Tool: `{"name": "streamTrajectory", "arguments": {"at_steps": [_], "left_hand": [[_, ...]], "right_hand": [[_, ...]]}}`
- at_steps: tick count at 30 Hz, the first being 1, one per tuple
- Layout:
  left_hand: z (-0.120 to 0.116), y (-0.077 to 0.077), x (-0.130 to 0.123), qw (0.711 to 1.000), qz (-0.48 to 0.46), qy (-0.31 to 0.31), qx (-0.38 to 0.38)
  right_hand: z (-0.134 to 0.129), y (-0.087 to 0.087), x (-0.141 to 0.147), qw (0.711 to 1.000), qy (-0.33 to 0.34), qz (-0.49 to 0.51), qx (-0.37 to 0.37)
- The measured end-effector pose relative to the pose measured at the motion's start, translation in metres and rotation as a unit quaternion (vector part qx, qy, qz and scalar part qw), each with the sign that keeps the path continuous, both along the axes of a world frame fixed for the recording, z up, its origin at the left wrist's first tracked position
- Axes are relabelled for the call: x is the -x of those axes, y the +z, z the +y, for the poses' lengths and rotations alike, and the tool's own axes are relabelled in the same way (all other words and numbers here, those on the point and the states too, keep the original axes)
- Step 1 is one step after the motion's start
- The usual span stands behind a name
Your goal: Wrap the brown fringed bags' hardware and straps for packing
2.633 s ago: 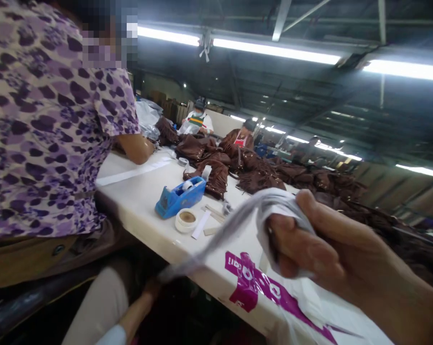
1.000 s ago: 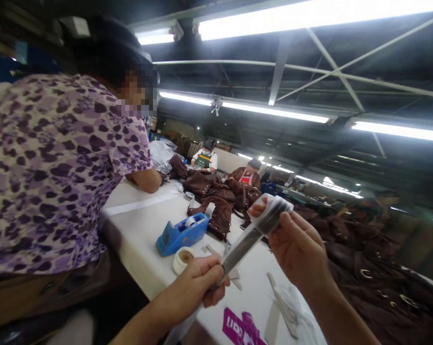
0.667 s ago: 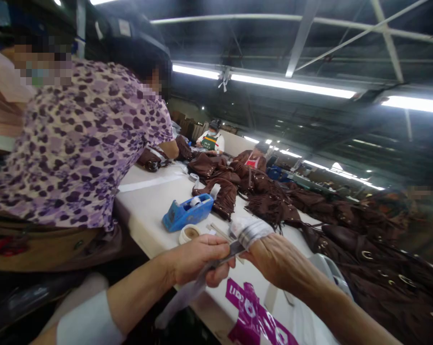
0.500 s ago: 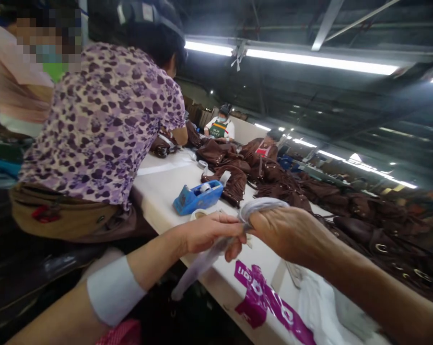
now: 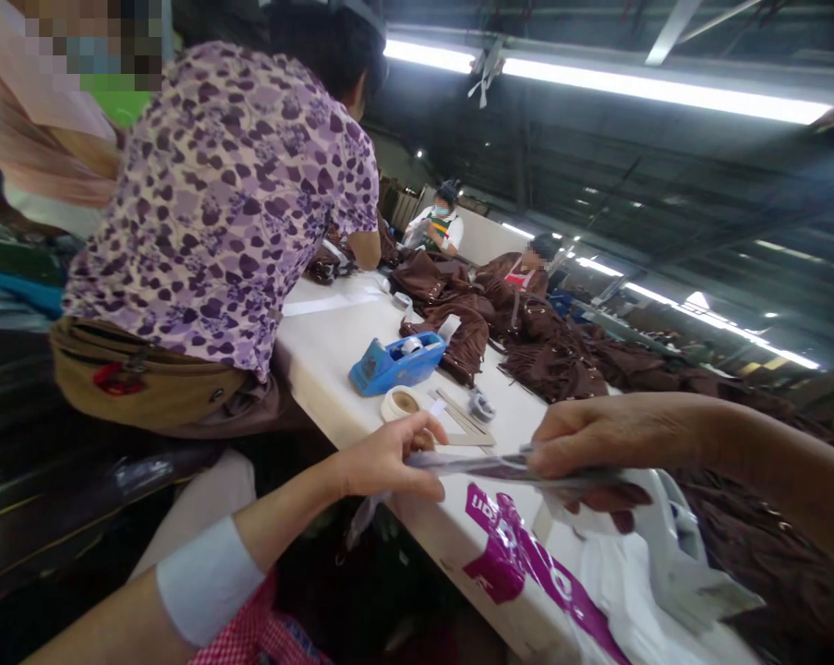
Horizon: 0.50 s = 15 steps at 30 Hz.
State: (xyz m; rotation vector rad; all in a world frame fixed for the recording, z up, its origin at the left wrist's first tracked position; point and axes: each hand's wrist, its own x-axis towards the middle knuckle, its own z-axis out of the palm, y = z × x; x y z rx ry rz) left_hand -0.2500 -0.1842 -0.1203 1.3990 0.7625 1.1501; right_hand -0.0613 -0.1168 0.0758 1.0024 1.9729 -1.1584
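Observation:
A long, thin greyish-white strip [image 5: 482, 465] stretches between my two hands above the table edge. My left hand [image 5: 395, 459] is closed on its left part, thumb below and fingers curled above, and a loose end hangs under the wrist. My right hand [image 5: 597, 453] grips the strip farther right, palm down, with more pale material trailing below the fingers. Just beyond my left hand lie a roll of cream tape [image 5: 401, 403] and flat beige pieces [image 5: 462, 425]. The blue tape dispenser [image 5: 398, 363] stands behind them.
The white table [image 5: 326, 346] runs away diagonally. Brown fringed bags [image 5: 555, 356] are heaped along it. A purple printed plastic wrapper [image 5: 503, 545] and white material [image 5: 621, 577] lie near the front. A person in a patterned shirt [image 5: 229, 194] leans over the table at left.
My hands have moved apart, stretching the strip between them. My right hand has shifted right and turned palm down. The view has shifted, showing the cream roll and beige pieces more fully.

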Motion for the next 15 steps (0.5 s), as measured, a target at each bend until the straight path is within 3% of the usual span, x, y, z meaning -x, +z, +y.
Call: {"name": "streamTrajectory", "arguments": {"at_steps": [4, 7, 10, 12, 15], "left_hand": [[-0.009, 0.013, -0.01, 0.98, 0.086, 0.103, -0.146], [-0.007, 0.015, -0.016, 0.954, 0.085, 0.16, -0.239], [0.009, 0.014, -0.016, 0.974, 0.042, 0.146, -0.169], [0.019, 0.017, -0.013, 0.983, 0.007, 0.152, -0.102], [0.02, 0.027, -0.004, 0.968, 0.067, 0.205, -0.127]], "right_hand": [[0.005, -0.013, -0.014, 0.968, -0.126, 0.137, 0.169], [0.004, -0.021, -0.015, 0.935, -0.158, 0.231, 0.217], [-0.004, -0.013, -0.003, 0.892, -0.188, 0.368, 0.182], [-0.011, 0.001, 0.008, 0.842, -0.221, 0.466, 0.157], [-0.022, 0.024, 0.025, 0.771, -0.271, 0.561, 0.133]]}}
